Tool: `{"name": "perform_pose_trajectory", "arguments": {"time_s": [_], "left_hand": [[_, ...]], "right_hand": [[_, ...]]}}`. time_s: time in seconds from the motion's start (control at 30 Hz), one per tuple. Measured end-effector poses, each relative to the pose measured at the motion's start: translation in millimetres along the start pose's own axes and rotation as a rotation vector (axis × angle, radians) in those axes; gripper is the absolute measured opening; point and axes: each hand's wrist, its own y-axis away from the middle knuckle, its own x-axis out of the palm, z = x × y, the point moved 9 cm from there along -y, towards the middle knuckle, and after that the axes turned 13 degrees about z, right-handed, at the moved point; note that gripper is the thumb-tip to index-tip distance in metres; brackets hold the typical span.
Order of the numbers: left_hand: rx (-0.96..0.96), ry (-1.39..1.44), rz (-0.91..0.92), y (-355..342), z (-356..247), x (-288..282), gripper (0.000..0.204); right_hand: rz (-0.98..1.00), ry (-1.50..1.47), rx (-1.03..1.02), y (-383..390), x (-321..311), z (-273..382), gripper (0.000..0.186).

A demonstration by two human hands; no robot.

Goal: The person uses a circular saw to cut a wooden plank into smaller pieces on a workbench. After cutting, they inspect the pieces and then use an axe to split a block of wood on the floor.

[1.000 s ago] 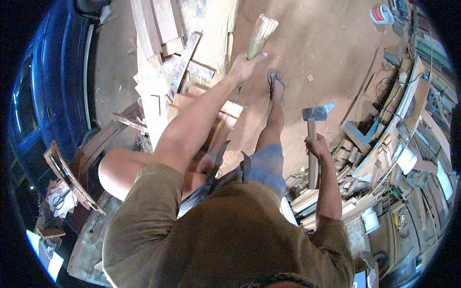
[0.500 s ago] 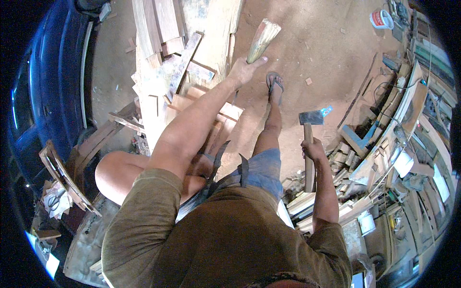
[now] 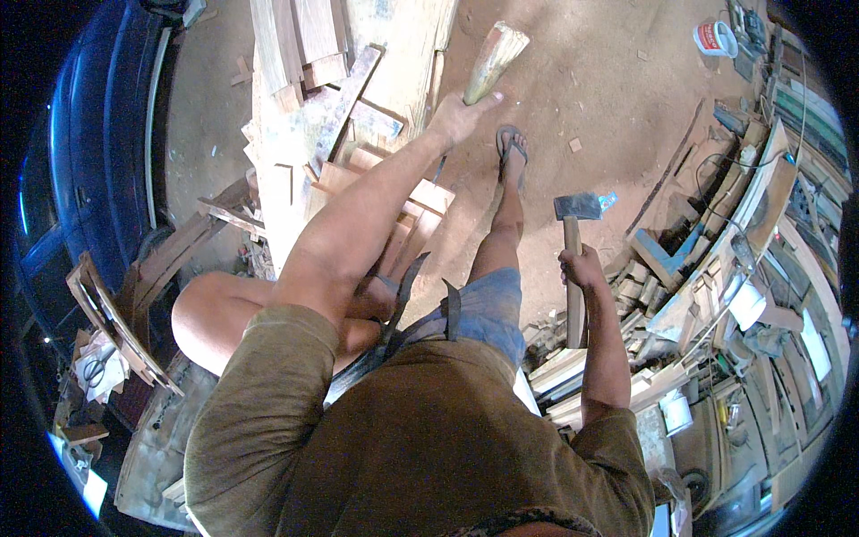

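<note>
My left hand (image 3: pixel 459 118) is stretched out ahead, closed around the narrow end of a tapered piece of wood (image 3: pixel 494 63). Its wider, rough, pale end points up and away from me. At my right side, my right hand (image 3: pixel 583 267) grips a hammer (image 3: pixel 573 237) by its wooden handle. The hammer's dark, blocky metal head (image 3: pixel 578 207) is uppermost, and the handle's lower end reaches past my fist. The two held things are well apart.
A workbench (image 3: pixel 394 67) with stacked boards (image 3: pixel 295 40) stands left of centre. Beyond it is a blue vehicle (image 3: pixel 98 134). Wood offcuts (image 3: pixel 640 291) and planks (image 3: pixel 716 295) crowd the right side. A white bucket (image 3: pixel 716 38) sits on the dirt floor (image 3: pixel 555 80) at the far right.
The whole view has shifted slightly. My left hand has moved a little farther out and to the right with the wood. The right hand keeps the hammer at nearly the same place.
</note>
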Motion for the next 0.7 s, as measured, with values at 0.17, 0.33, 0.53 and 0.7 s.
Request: {"name": "perform_pose_trajectory", "arguments": {"time_s": [0.17, 0.33, 0.53, 0.7], "left_hand": [[-0.032, 0.029, -0.009, -6.5, 12.2, -1.9, 0.064], [0.017, 0.015, -0.022, -1.3, 2.0, -3.2, 0.062], [-0.054, 0.011, 0.014, -6.7, 8.9, -4.3, 0.064], [-0.03, 0.022, 0.0, -4.2, 8.8, -3.1, 0.061]], "right_hand": [[-0.01, -0.005, 0.02, 0.7, 1.3, 2.4, 0.018], [-0.007, 0.0, 0.019, -2.6, 1.6, 0.0, 0.018], [-0.004, -0.007, 0.014, -1.8, 3.4, 3.9, 0.018], [0.01, -0.005, 0.002, -3.9, 3.2, 2.6, 0.017]]}}
